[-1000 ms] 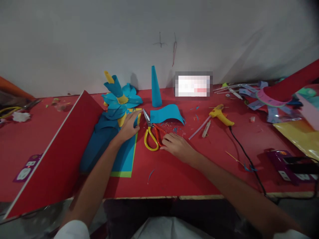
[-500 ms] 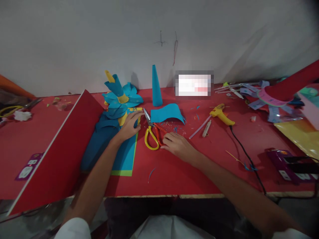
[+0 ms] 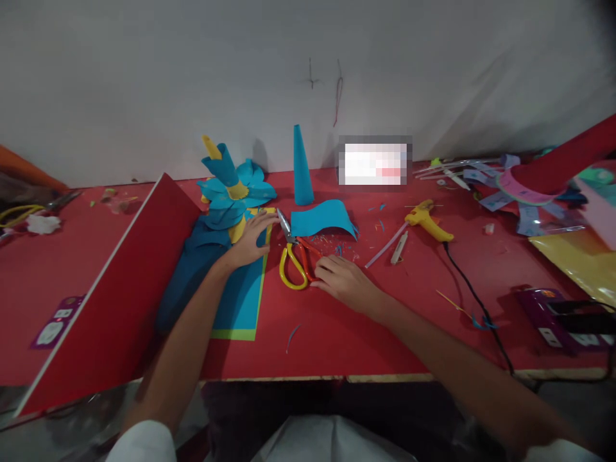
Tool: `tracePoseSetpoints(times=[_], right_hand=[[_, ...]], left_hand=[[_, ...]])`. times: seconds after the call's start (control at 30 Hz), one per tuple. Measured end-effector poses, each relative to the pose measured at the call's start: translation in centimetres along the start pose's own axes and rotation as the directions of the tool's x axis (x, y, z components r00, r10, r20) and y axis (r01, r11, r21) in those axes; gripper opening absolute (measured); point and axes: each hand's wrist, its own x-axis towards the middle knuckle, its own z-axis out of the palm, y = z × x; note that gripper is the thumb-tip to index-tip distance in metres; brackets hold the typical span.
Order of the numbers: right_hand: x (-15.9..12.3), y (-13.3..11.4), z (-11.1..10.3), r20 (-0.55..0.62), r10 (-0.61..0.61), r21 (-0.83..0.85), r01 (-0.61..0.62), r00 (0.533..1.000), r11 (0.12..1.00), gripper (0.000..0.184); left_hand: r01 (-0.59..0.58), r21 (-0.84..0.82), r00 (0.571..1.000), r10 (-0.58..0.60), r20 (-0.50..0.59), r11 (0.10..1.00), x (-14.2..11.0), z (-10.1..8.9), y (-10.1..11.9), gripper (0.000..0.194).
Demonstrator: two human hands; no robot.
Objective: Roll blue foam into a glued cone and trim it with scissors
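Observation:
My left hand (image 3: 251, 240) lies with its fingers stretched out over yellow and blue paper, the fingertips close to the tip of the scissors' blades. The scissors (image 3: 294, 268) lie on the table with one yellow and one red handle. My right hand (image 3: 344, 279) has its fingers curled at the red handle. Just beyond the scissors is a blue curved paper strip (image 3: 321, 219) with a fringed right end. Behind it a blue paper cone (image 3: 302, 170) stands upright. A blue and yellow paper flower (image 3: 237, 192) stands beyond my left hand. Blue and green sheets (image 3: 240, 308) lie partly under my left forearm.
A red board (image 3: 110, 301) leans at the left. To the right lie a yellow glue gun (image 3: 432, 223) with a black cord, a glue stick (image 3: 385, 247), a white cutter (image 3: 399, 248) and a purple box (image 3: 553, 321). Paper scraps are scattered near the scissors. A wall rises behind.

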Motion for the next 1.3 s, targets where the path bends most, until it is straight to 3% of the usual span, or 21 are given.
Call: tracePoseSetpoints(times=[0.33, 0.9, 1.3], right_hand=[[0.1, -0.1, -0.2, -0.001, -0.008, -0.038, 0.008, 1.000, 0.999, 0.020], [0.1, -0.1, -0.2, 0.007, -0.006, -0.035, 0.006, 1.000, 0.999, 0.020], [0.1, -0.1, -0.4, 0.020, 0.001, -0.027, 0.000, 1.000, 1.000, 0.021]], left_hand=[[-0.015, 0.017, 1.000, 0.014, 0.016, 1.000, -0.5, 0.0, 0.6, 0.067], [0.001, 0.070, 1.000, -0.002, 0.016, 0.998, -0.5, -0.2, 2.5, 0.080], [-0.022, 0.041, 0.999, 0.023, -0.025, 0.999, -0.2, 0.3, 1.6, 0.072]])
